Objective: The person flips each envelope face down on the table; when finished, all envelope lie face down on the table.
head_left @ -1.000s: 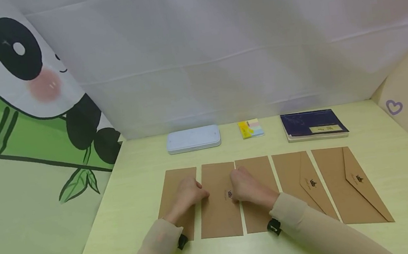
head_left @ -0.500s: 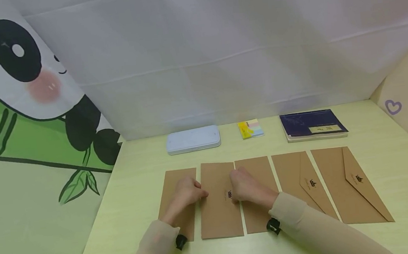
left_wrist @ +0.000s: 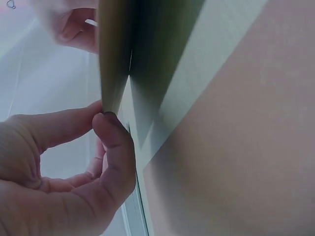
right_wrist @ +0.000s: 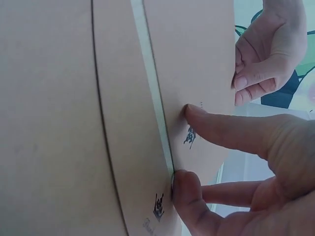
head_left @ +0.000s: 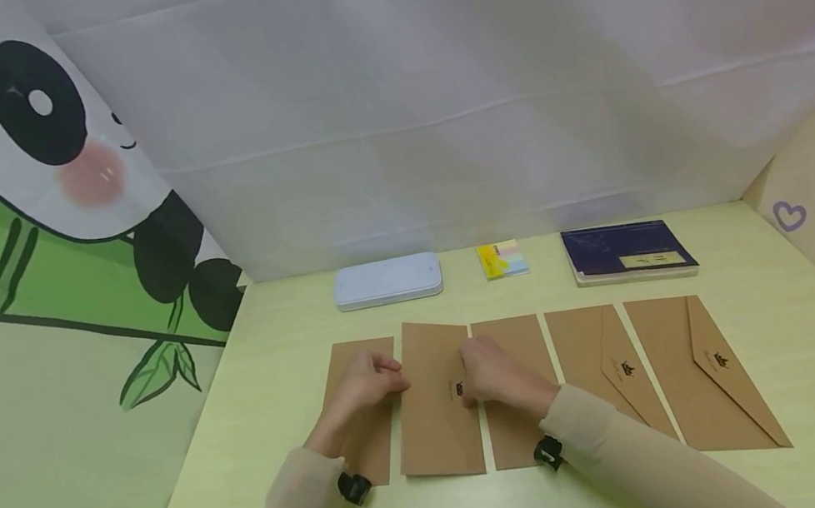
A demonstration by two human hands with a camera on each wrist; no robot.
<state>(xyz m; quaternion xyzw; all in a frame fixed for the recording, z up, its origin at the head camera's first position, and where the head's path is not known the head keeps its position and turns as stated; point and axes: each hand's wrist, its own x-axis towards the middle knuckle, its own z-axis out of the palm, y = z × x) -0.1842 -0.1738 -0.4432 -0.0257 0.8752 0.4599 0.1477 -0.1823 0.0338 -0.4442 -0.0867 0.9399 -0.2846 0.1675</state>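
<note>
Five-sided flaps aside, brown envelopes lie in a row in the head view. The second envelope from the left (head_left: 435, 431) tilts, its left edge raised off the table. My left hand (head_left: 365, 383) pinches that left edge between thumb and finger, as the left wrist view shows with the envelope (left_wrist: 115, 59) nearly edge-on. My right hand (head_left: 497, 374) pinches the right edge beside a printed crown; in the right wrist view its thumb (right_wrist: 221, 125) lies on the envelope's face. The leftmost envelope (head_left: 376, 454) and the middle envelope (head_left: 511, 435) lie flat, partly covered by my hands.
Two more envelopes, the fourth (head_left: 582, 368) and the rightmost (head_left: 674, 374), lie at right with crown-marked flaps. Along the back stand a pale blue case (head_left: 388, 280), a sticky-note pack (head_left: 502, 260) and a dark blue book (head_left: 626, 247). A white cloth (head_left: 437, 116) hangs behind the table.
My left hand has moved slightly left and lifted the left edge of the second envelope, which now tilts. My right hand keeps its place on the right edge.
</note>
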